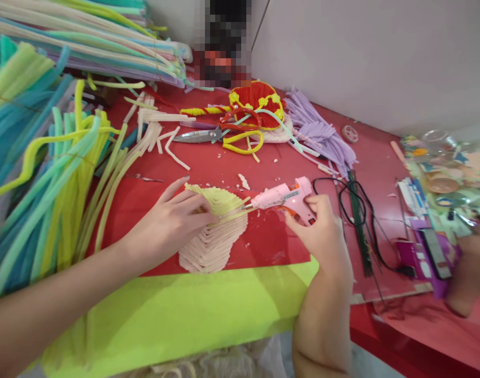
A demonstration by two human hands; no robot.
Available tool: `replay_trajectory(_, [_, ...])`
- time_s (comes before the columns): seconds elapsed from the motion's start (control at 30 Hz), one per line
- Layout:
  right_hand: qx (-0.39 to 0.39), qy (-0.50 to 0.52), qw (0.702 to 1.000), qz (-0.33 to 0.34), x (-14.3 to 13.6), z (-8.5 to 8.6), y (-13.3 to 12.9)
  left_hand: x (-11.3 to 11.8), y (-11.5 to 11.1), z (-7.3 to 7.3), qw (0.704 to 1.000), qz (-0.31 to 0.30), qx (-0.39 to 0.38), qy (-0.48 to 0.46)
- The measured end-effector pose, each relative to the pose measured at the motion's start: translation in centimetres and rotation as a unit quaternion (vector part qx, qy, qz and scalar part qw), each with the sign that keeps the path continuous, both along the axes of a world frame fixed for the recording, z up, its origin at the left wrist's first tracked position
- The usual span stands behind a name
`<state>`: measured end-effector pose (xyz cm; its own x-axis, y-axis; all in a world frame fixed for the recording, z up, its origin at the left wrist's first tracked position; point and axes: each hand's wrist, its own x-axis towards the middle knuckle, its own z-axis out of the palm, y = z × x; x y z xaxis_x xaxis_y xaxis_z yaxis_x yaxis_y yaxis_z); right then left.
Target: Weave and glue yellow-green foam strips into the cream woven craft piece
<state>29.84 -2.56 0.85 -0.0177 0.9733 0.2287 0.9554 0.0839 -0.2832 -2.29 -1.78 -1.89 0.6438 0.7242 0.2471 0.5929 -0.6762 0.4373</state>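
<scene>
On the red table lies a flat leaf-shaped piece (212, 247) of pipe cleaners laid in chevron rows, cream below and pale yellow above. My left hand (165, 226) reaches over its left part, fingertips pinched on a pale yellow pipe cleaner (238, 213) that runs out to the right. In my right hand (321, 231) is a pink hot glue gun (283, 195), its metal nozzle pointing left at that pipe cleaner. The nozzle seems to be at or just over the strip; contact is hard to make out.
Bundles of coloured pipe cleaners (59, 173) crowd the left. Behind the piece lie scissors (200, 136), a red and yellow fan-shaped craft (251, 100) and lilac pipe cleaners (322, 131). A black cord (366, 210) trails right. Another person's arm (468, 268) is at the right edge.
</scene>
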Motion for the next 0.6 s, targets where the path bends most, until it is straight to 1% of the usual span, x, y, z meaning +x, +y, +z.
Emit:
replay_trajectory(0.17, [0.010,0.006,1.000,0.009,0.04,-0.19,-0.09,0.09,-0.02,0.18,1.000,0.002,-0.013,0.001])
replay_trajectory(0.3, [0.040,0.011,0.999,-0.008,-0.01,-0.24,-0.25,0.13,-0.02,0.13,1.000,0.003,-0.014,0.006])
replay_trajectory(0.4, [0.037,0.012,0.999,-0.006,-0.11,-0.25,-0.28,0.12,0.00,0.03,1.000,0.003,-0.015,-0.001])
replay_trajectory(0.6, [0.047,0.057,0.997,-0.019,-0.81,-0.24,-0.17,-0.01,0.09,-0.40,1.000,-0.001,-0.016,-0.001])
